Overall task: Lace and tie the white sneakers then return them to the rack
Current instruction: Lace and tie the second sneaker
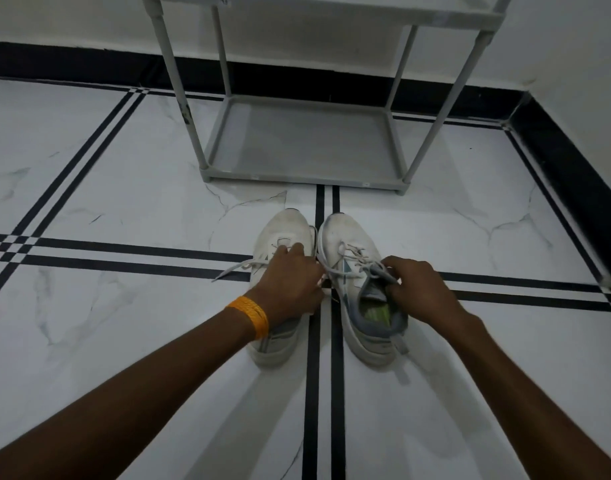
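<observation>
Two white sneakers stand side by side on the tiled floor, toes pointing away from me. My left hand (292,284) lies over the middle of the left sneaker (286,227), fingers closed around its upper; a loose lace end (233,270) trails out to the left. My right hand (421,287) pinches the grey tongue of the right sneaker (349,237), whose laces lie loosely crossed. Its grey-lined opening with a green insole shows below my fingers.
A grey shoe rack (307,174) stands just beyond the sneakers against the white wall; its bottom shelf holds nothing. The floor is white marble tile with black stripe lines. A black skirting runs along the back and right wall. An orange band circles my left wrist.
</observation>
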The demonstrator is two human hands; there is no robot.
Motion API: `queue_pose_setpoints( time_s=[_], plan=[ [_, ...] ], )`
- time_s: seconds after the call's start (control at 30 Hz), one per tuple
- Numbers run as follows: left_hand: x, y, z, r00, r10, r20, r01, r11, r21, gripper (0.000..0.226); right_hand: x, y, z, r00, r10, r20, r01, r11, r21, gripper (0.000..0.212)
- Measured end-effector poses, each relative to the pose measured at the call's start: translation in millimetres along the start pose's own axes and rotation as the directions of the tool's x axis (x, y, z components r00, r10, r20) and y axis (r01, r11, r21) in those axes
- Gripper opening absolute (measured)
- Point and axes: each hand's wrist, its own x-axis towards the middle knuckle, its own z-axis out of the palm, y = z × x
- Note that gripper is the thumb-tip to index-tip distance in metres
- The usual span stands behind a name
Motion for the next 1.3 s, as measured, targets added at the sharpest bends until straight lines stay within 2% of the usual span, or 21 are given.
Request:
queue_pose_setpoints(
  time_s=[0.1,0.17,0.23,0.27,0.37,0.4,0.43,0.5,0.53,0.57,0.63,0.73,0.83,0.97,1.2,1.27,1.3],
  plan=[
    [4.0,-1.2,-0.2,1.0,-0.024,0.006,0.024,0.999,-0.032,0.03,0.4,-1.0,4.4,1.0,0.0,0.022,-0.001,0.999,0.047,0.032],
    [7.1,4.2,-4.2,0.996,-0.088,-0.029,0.084,0.989,-0.122,0.027,3.9,0.8,2.7,0.996,0.028,0.085,-0.039,0.991,0.129,0.036],
    [9.2,16.4,-9.8,0.971,-0.213,-0.105,0.164,0.921,-0.352,0.032,8.7,1.0,-1.0,0.985,0.095,0.144,-0.133,0.95,0.284,0.035],
    [10.0,24.8,-13.2,0.952,-0.296,-0.074,0.221,0.837,-0.5,0.038,10.8,0.1,-2.3,0.98,0.126,0.157,-0.178,0.908,0.38,0.03],
    [14.6,47.6,-16.4,0.862,-0.474,0.181,0.423,0.473,-0.773,0.044,14.6,-7.0,1.8,0.983,0.178,0.053,-0.179,0.832,0.525,0.019],
    [17.8,52.2,-14.7,0.815,-0.525,0.246,0.458,0.325,-0.827,0.041,14.8,-9.1,5.5,0.983,0.185,0.004,-0.159,0.835,0.527,0.018],
    [21.2,55.4,-14.2,0.754,-0.57,0.326,0.476,0.133,-0.869,0.035,14.2,-11.7,9.2,0.981,0.19,-0.026,-0.146,0.831,0.537,0.018],
    [27.7,59.7,-20.7,0.662,-0.562,0.495,0.426,-0.261,-0.866,0.019,13.3,-14.6,14.2,0.98,0.197,-0.015,-0.143,0.762,0.632,0.022],
    [30.7,61.7,-26.2,0.662,-0.522,0.539,0.374,-0.393,-0.84,0.015,12.4,-15.3,13.5,0.979,0.203,0.015,-0.153,0.684,0.714,0.025],
    [32.9,63.0,-31.2,0.682,-0.491,0.542,0.324,-0.462,-0.826,0.017,11.1,-16.2,10.8,0.978,0.204,0.048,-0.162,0.59,0.791,0.028],
    [34.2,64.6,-44.4,0.745,-0.487,0.457,0.218,-0.469,-0.856,0.023,8.6,-16.3,2.8,0.979,0.188,0.076,-0.153,0.44,0.885,0.028],
    [28.7,60.1,-67.0,0.808,-0.542,0.231,0.054,-0.323,-0.945,0.024,4.8,-19.8,-7.0,0.99,0.127,0.058,-0.088,0.245,0.966,0.02],
    [28.3,49.8,-86.9,0.833,-0.549,0.069,-0.053,-0.203,-0.978,0.025,3.3,-26.9,-17.6,0.993,0.115,0.011,-0.032,0.182,0.983,0.017],
    [28.0,41.8,-98.9,0.86,-0.509,-0.027,-0.107,-0.129,-0.986,0.026,-4.8,-36.8,-31.1,0.991,0.117,-0.065,0.027,0.301,0.953,0.016],
    [24.2,36.1,-95.8,0.87,-0.492,0.035,-0.076,-0.204,-0.976,0.028,-9.2,-41.8,-33.8,0.983,0.084,-0.164,0.119,0.39,0.913,0.018],
    [23.0,36.5,-97.2,0.877,-0.478,0.034,-0.079,-0.214,-0.974,0.027,-7.7,-37.1,-35.9,0.986,0.095,-0.136,0.075,0.477,0.876,0.015],
    [22.9,36.6,-98.0,0.879,-0.476,0.03,-0.085,-0.219,-0.972,0.026,-6.3,-35.6,-38.6,0.991,0.097,-0.088,0.017,0.573,0.819,0.013]
  ],
)
